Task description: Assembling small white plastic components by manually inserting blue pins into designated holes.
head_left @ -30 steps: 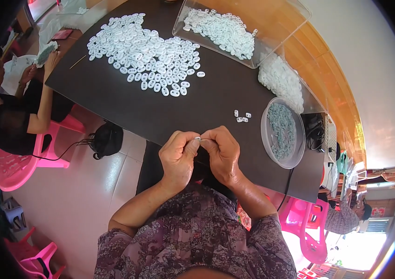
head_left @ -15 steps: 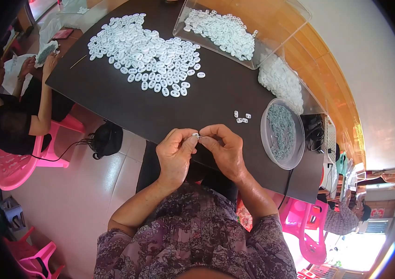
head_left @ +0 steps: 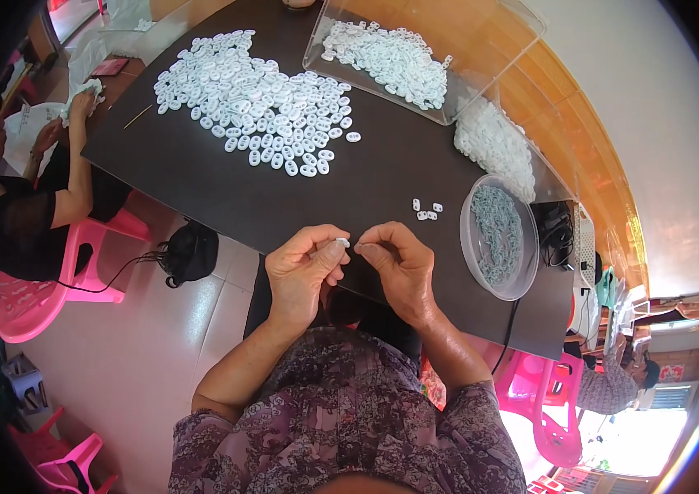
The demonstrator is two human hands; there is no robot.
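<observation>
In the middle of the frame, the left hand (head_left: 300,272) pinches a small white piece (head_left: 342,242). Just beside it, the right hand (head_left: 403,267) has finger and thumb pressed together (I cannot tell if they hold something tiny). Right of the middle, four white bits (head_left: 431,215) lie near a round bowl (head_left: 510,290). A big white pile (head_left: 263,99) sits upper left.

Table (head_left: 399,173) — dark brown, spanning far left to right. Chair (head_left: 24,296), pink plastic, left; second chair (head_left: 551,412), pink, near right. Floor (head_left: 143,354), pale tile, glossy, light reflected. Panelling (head_left: 584,123), orange-brown, far right; white wall (head_left: 645,107) adjoining. Bright opening (head_left: 637,436) — near right.
</observation>
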